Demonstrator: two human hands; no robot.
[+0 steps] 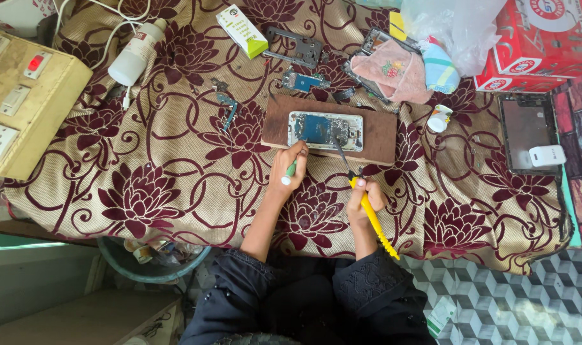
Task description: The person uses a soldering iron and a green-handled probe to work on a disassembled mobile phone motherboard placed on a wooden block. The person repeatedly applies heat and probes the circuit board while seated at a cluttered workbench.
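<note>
Fingers grip yellow tweezers over opened phone.

The opened phone lies flat on the wooden board, back cover off, long side running left to right, its blue and silver insides facing up. The board is a brown rectangle resting on the flowered cloth. The tweezers have a yellow grip and dark metal tips; they slant up from below the board, tips touching the phone's lower edge. The small green-handled tool stands at the board's lower left edge, its tip by the phone's corner.
</note>
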